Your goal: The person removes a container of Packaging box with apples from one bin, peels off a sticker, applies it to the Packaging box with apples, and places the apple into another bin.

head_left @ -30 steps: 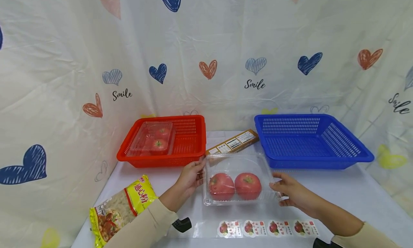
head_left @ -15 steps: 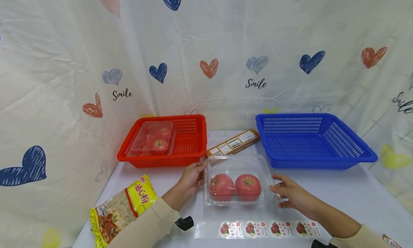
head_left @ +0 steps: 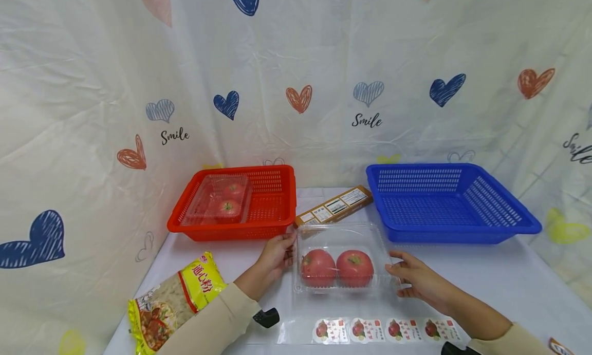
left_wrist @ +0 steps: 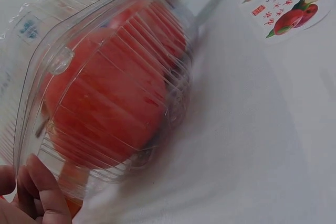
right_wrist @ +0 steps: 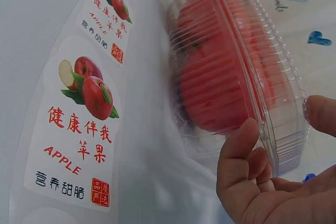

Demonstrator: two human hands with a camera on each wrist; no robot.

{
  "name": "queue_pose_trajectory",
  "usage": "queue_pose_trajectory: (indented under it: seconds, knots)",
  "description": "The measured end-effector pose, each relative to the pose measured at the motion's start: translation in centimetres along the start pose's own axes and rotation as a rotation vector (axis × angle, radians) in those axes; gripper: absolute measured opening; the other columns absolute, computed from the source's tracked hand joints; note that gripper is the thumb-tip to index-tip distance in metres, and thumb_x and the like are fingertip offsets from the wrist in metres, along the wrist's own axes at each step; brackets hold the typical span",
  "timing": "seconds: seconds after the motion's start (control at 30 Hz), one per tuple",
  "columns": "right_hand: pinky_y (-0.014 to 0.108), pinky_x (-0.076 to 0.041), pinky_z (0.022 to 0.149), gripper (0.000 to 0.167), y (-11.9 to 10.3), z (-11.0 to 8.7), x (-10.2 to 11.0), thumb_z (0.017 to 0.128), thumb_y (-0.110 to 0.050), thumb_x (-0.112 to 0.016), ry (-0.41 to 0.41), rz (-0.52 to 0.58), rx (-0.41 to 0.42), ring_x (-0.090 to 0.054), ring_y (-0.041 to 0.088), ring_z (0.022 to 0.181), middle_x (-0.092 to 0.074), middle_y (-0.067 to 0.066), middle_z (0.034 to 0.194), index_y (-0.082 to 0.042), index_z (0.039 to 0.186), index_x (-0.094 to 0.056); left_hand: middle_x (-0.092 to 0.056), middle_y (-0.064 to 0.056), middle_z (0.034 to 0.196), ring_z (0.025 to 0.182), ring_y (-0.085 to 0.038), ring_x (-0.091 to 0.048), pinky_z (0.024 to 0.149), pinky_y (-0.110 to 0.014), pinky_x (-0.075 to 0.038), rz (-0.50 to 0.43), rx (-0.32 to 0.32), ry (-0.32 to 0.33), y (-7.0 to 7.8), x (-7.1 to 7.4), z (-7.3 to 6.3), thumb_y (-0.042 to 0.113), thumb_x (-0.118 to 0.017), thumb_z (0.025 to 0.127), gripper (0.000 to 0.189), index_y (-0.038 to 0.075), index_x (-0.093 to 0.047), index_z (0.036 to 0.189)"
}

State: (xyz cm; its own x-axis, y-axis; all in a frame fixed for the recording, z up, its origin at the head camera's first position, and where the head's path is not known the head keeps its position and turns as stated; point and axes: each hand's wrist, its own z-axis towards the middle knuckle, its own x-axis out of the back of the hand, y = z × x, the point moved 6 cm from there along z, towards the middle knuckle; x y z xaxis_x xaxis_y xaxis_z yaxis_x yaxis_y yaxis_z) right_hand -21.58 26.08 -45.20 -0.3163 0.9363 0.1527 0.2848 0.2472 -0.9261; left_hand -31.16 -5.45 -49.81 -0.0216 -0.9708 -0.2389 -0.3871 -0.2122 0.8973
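Note:
A clear plastic clamshell box (head_left: 342, 237) with two red apples (head_left: 354, 268) inside stands at the middle of the table, its lid closed over them. My left hand (head_left: 273, 257) grips its left edge near the back corner; in the left wrist view the fingers (left_wrist: 46, 187) curl at the rim. On the opposite side my right hand (head_left: 418, 278) pinches the right edge, the thumb and fingertips (right_wrist: 244, 135) on either side of the rim. In front of the box lies a clear strip of apple stickers (head_left: 367, 330), flat on the table.
A red basket (head_left: 231, 231) at back left holds another clamshell box of apples (head_left: 228, 207). At back right stands a blue basket (head_left: 458, 231). A narrow brown box (head_left: 335, 206) lies between them. A yellow food bag (head_left: 178, 298) rests by my left forearm.
Both hands keep their hold on the clamshell box, which has barely moved. The head view has shifted very slightly.

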Motion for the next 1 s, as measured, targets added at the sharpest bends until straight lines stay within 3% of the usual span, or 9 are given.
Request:
queue_pose_trajectory:
  seconds: [0.13, 0.37, 0.47, 0.53, 0.67, 0.77, 0.9, 1.0]
  knots:
    - [0.045, -0.053, 0.079, 0.074, 0.1, 0.3, 0.0, 0.101, -0.030, -0.054, -0.003, -0.001, 0.010, -0.045, 0.033, 0.101, -0.034, 0.025, 0.124, 0.004, 0.150, -0.010, -0.057, -0.005, 0.087, 0.077, -0.019, -0.052, 0.060, -0.024, -0.045, -0.005, 0.006, 0.006, -0.2, 0.2, 0.3, 0.033, -0.067, 0.092, 0.033, 0.007, -0.062, 0.111]
    - [0.045, -0.053, 0.079, 0.075, 0.2, 0.4, 0.4, 0.101, -0.034, -0.053, -0.014, 0.010, 0.006, -0.046, 0.028, 0.093, -0.035, 0.024, 0.123, 0.001, 0.152, -0.010, -0.057, -0.005, 0.086, 0.074, -0.018, -0.054, 0.061, -0.024, -0.047, -0.022, -0.008, -0.043, -0.7, 0.4, 0.5, 0.034, -0.064, 0.095, 0.035, 0.004, -0.059, 0.114]
    - [0.043, -0.052, 0.079, 0.073, 0.4, -0.1, 1.0, 0.103, -0.038, -0.048, -0.024, 0.021, 0.011, -0.050, 0.025, 0.091, -0.039, 0.020, 0.119, 0.001, 0.152, -0.010, -0.059, -0.008, 0.090, 0.074, -0.019, -0.056, 0.066, -0.028, -0.053, 0.026, 0.015, -0.063, -0.7, 0.9, -0.6, 0.039, -0.057, 0.098, 0.042, 0.003, -0.056, 0.118]
    - [0.041, -0.052, 0.078, 0.072, 0.7, -0.4, 1.6, 0.104, -0.042, -0.041, -0.053, 0.042, 0.018, -0.052, 0.024, 0.089, -0.044, 0.017, 0.115, 0.003, 0.151, -0.010, -0.061, -0.011, 0.093, 0.073, -0.020, -0.059, 0.069, -0.031, -0.056, 0.091, 0.017, -0.079, -0.7, 1.6, -1.6, 0.035, -0.050, 0.102, 0.040, 0.000, -0.053, 0.121]
    - [0.038, -0.052, 0.077, 0.074, 1.8, -1.1, 2.4, 0.104, -0.051, -0.032, -0.118, 0.076, 0.012, -0.056, 0.021, 0.088, -0.054, 0.011, 0.106, 0.008, 0.148, -0.019, -0.068, -0.012, 0.095, 0.076, -0.022, -0.065, 0.071, -0.034, -0.058, 0.316, -0.013, -0.117, -0.8, 3.1, -4.4, 0.018, -0.048, 0.102, 0.026, -0.003, -0.053, 0.118]
    - [0.036, -0.052, 0.075, 0.062, 2.9, -1.7, 2.5, 0.105, -0.042, -0.039, -0.116, 0.024, 0.002, -0.056, 0.021, 0.087, -0.059, 0.010, 0.100, 0.011, 0.138, -0.039, -0.070, -0.007, 0.089, 0.076, -0.021, -0.065, 0.069, -0.032, -0.056, 0.564, -0.063, -0.177, -1.1, 4.1, -6.8, 0.013, -0.058, 0.098, 0.014, 0.000, -0.059, 0.104]
    - [0.031, -0.051, 0.067, 0.036, 3.5, -2.4, 2.5, 0.100, -0.024, -0.056, -0.072, -0.237, 0.059, -0.056, 0.019, 0.080, -0.062, 0.007, 0.092, 0.009, 0.115, -0.060, -0.066, 0.003, 0.083, 0.076, -0.016, -0.058, 0.067, -0.030, -0.052, 0.899, -0.166, -0.279, -1.5, 4.1, -9.7, 0.016, -0.070, 0.090, 0.008, 0.009, -0.067, 0.093]
    - [0.028, -0.047, 0.060, 0.027, 3.4, -2.7, 2.2, 0.091, -0.027, -0.068, -0.012, -0.527, 0.113, -0.053, 0.014, 0.073, -0.060, 0.001, 0.083, -0.003, 0.101, -0.067, -0.063, 0.010, 0.085, 0.080, -0.011, -0.056, 0.075, -0.031, -0.052, 1.077, -0.218, -0.310, -1.9, 3.2, -11.0, 0.023, -0.076, 0.085, 0.014, 0.016, -0.071, 0.096]
